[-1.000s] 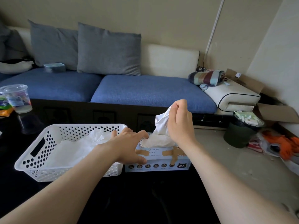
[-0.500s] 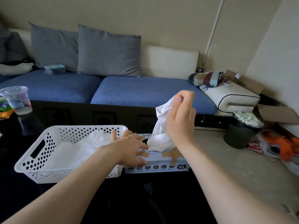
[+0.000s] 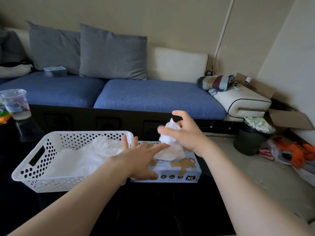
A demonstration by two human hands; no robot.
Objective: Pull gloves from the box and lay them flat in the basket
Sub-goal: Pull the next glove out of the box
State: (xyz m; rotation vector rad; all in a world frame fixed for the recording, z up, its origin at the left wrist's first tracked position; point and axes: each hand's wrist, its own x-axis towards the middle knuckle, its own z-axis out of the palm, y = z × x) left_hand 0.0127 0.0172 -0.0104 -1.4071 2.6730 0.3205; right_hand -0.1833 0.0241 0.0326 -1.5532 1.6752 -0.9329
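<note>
pinching a crumpled, filmy white glove (image 3: 170,143) in the grip of the right hand (image 3: 185,133), above the cardboard box (image 3: 184,169). pressing the box top with left hand (image 3: 141,160), fingers spread straight. just left: perforated white plastic basket (image 3: 34,167) holding limp gloves (image 3: 81,160).

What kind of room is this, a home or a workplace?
Most likely a home living room: a blue sofa with grey cushions, a low dark table in front of it, and a full waste bin.

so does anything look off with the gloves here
The pile of gloves in the basket lies rumpled, not flat, and the glove the right hand pinches is bunched above the box. Nothing looks spilled or torn.
</note>
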